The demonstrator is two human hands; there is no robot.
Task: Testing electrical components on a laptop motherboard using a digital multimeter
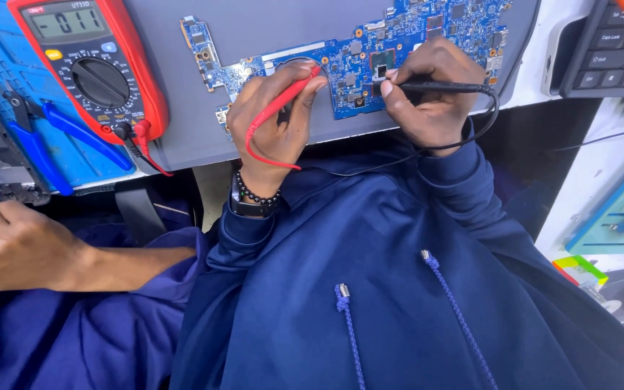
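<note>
Two probes meet the blue board (406,40) on the grey mat (182,137); left hand (276,115) pinches the red probe (283,101); right hand (427,90) grips the black probe (435,87); meter (92,61) lies left.

Left hand (277,119) and right hand (427,90) side by side, fingers pinched shut (wrists bent downward).
</note>
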